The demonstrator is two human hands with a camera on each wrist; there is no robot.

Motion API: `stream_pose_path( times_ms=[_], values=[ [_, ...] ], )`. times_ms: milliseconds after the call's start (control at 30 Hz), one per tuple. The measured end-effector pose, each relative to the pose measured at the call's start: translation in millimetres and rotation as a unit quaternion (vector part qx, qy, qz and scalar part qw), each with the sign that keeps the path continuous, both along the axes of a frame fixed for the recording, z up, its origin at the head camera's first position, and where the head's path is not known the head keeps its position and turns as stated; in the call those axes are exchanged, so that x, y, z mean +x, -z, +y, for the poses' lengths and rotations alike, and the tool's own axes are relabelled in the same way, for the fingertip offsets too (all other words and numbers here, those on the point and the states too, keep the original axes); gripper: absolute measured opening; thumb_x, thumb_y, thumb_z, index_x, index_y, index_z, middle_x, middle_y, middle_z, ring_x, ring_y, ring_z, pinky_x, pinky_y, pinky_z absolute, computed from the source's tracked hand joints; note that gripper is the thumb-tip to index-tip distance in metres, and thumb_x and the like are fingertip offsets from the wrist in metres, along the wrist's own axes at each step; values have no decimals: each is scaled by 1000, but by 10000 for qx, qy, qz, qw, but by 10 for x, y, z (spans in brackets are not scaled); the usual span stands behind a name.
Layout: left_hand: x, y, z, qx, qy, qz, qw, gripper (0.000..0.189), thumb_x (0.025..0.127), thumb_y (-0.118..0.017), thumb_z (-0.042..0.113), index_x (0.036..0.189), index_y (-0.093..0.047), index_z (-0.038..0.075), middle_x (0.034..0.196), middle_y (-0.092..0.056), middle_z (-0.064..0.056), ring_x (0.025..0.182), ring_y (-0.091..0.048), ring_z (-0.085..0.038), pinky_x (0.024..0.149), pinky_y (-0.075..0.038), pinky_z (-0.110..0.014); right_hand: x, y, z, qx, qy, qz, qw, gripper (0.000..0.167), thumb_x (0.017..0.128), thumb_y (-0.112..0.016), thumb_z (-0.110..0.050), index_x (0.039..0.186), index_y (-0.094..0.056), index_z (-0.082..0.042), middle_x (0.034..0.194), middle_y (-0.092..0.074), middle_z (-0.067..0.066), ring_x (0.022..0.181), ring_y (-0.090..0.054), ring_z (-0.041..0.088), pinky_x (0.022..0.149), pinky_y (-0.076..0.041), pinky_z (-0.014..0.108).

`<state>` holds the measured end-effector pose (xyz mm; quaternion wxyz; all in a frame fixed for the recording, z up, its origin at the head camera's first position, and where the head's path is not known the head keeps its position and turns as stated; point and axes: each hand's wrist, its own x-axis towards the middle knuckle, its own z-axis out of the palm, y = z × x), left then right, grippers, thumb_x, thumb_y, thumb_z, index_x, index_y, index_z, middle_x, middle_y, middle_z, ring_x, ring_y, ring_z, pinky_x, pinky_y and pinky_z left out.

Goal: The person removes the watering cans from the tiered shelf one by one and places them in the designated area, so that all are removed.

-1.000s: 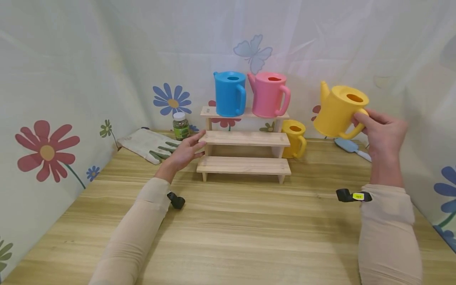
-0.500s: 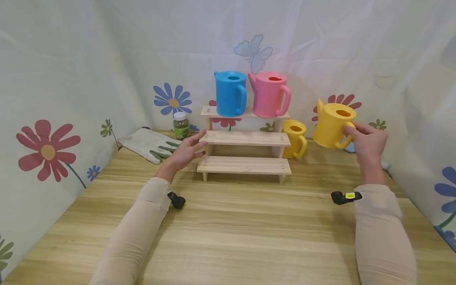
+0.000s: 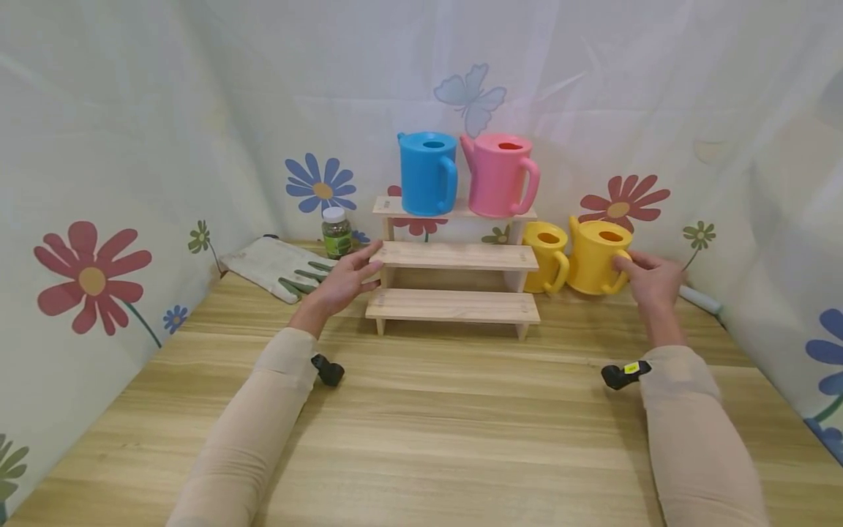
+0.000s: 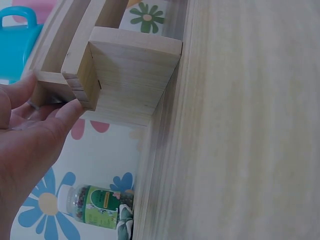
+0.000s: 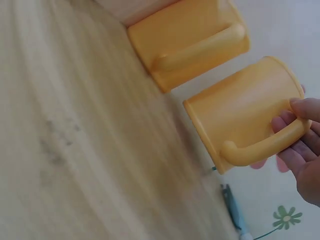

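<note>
My right hand [image 3: 653, 287] pinches the handle of a yellow watering can [image 3: 593, 260], thumb on top. The can stands upright, its base at or just above the table; contact cannot be told. Close on its left is a second yellow watering can [image 3: 544, 256], partly behind the stand's right end. My left hand [image 3: 342, 284] grips the left end of a three-step wooden stand [image 3: 454, 255], thumb and fingers about the plank end [image 4: 82, 82]. On the top step sit a blue watering can [image 3: 424, 176] and a pink watering can [image 3: 497, 179].
A small lidded jar [image 3: 337, 236] and a white glove with green fingers [image 3: 270, 265] lie behind the left hand. Right of the right hand shows a light-blue tool's handle [image 3: 701, 300]. A flowered curtain [image 3: 560, 88] hangs behind the wooden table [image 3: 474, 424].
My right hand has lowered the yellow watering can and brought it left, beside the other yellow one, from tilted to upright. The left hand stays on the stand.
</note>
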<state>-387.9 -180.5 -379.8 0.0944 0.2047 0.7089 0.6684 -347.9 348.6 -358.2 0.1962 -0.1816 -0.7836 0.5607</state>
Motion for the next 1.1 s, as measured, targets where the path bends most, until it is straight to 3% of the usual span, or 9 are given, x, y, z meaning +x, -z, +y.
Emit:
stream_pose_path(
  times_ms=[167, 300, 767, 1000, 1100],
  values=[
    [-3, -2, -9, -13, -17, 7, 10000, 62, 108, -47, 21, 162, -18, 16, 168, -6, -2, 151, -15, -27, 115, -30, -56, -49, 146, 5, -50, -97, 310, 9995, 55, 85, -81, -40, 126, -70, -5, 85, -67, -21, 93, -58, 6, 76, -50, 13],
    [2, -5, -10, -31, -27, 4, 10000, 62, 107, -48, 22, 161, -19, 18, 168, -6, -2, 151, -15, -26, 114, -31, -55, -73, 213, 1, -75, -125, 452, 9989, 49, 84, -82, -37, 121, -74, -5, 78, -66, -23, 88, -57, 4, 70, -48, 12],
    [10, 11, -13, -50, 28, 35, 10000, 62, 107, -48, 22, 162, -18, 17, 168, -5, -1, 151, -15, -25, 114, -34, -52, -98, 244, -38, -349, -208, 481, 9980, 50, 84, -83, -31, 124, -71, -3, 81, -66, -20, 81, -60, 2, 68, -50, 10],
    [-4, 2, -5, -1, 43, 20, 10000, 61, 108, -47, 21, 162, -18, 16, 168, -5, -2, 151, -15, -27, 115, -30, -56, -80, 230, -48, -185, -288, 431, 9985, 57, 85, -82, -35, 129, -67, -3, 83, -65, -24, 85, -60, 1, 73, -51, 11],
    [-11, 12, -7, -8, 36, 7, 10000, 61, 108, -47, 20, 162, -18, 16, 168, -6, -2, 151, -15, -27, 114, -31, -57, -57, 198, -33, -130, -256, 283, 9992, 62, 84, -81, -41, 132, -66, -5, 90, -66, -19, 93, -59, 5, 80, -50, 15]
  ],
)
